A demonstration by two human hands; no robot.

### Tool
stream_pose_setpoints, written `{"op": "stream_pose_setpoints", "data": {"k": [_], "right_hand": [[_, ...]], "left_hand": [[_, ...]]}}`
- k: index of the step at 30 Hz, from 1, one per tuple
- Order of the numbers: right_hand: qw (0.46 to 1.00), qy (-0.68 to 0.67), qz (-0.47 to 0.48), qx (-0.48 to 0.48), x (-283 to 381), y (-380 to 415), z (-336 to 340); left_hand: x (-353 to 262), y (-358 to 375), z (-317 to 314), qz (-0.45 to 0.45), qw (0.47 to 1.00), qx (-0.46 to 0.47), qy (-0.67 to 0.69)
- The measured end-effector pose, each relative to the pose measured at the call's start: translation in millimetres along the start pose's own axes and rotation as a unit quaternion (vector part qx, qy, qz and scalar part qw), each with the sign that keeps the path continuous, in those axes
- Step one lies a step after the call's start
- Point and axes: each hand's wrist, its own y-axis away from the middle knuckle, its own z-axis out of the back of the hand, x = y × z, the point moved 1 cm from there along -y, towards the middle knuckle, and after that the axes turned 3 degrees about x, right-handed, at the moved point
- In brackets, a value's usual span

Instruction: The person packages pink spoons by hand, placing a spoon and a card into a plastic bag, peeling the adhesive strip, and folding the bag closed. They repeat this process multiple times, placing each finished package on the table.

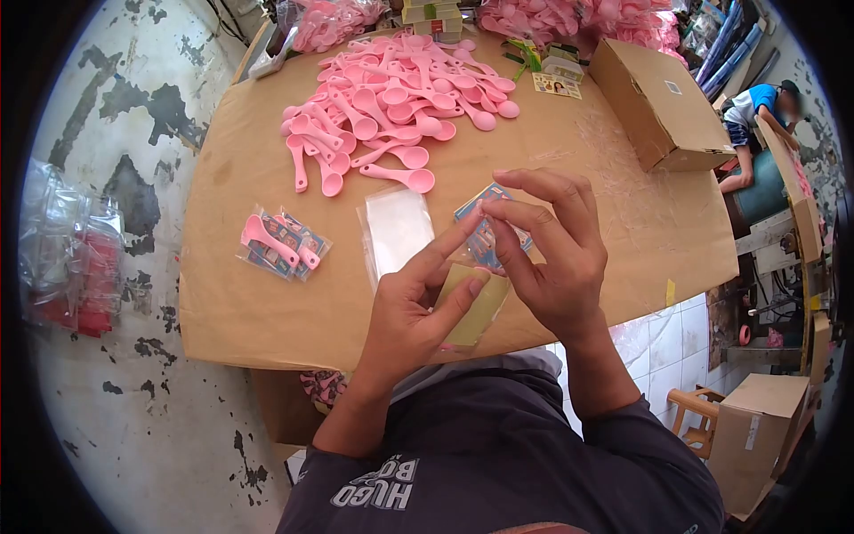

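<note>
My left hand point(414, 307) is closed on a clear plastic bag with a yellowish card point(480, 311) in it. A bit of pink shows at the card's upper edge. My right hand point(560, 258) pinches at the bag's upper end, its thumb and index finger meeting my left index fingertip. Behind the hands lies a stack of blue printed cards point(469, 206), partly hidden. Left of them is a pile of flat clear bags point(398, 222). Farther left lie bagged pink spoons point(269, 242) with blue cards.
A large heap of loose pink spoons point(382, 98) covers the table's far middle. A cardboard box point(658, 107) stands at the right, with more bagged pink pieces point(534, 18) behind. Another person point(761, 116) sits at far right. Plastic packs point(71, 249) are at far left.
</note>
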Motion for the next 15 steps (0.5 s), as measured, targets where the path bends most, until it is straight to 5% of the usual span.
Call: {"op": "stream_pose_setpoints", "data": {"k": [8,13,15], "right_hand": [[1.0,-0.001,-0.021,-0.009,-1.8,5.2,1.6],[0.99,-0.046,-0.128,-0.038,-10.1,5.2,14.4],[0.917,-0.26,-0.238,-0.189,-25.3,5.9,16.4]], "left_hand": [[-11.0,1.3,2.2,0.026,0.988,0.072,-0.135],[-13.4,1.3,-1.0,0.038,0.996,0.073,-0.045],[-13.7,1.7,-1.7,0.049,0.997,0.061,0.0]]}}
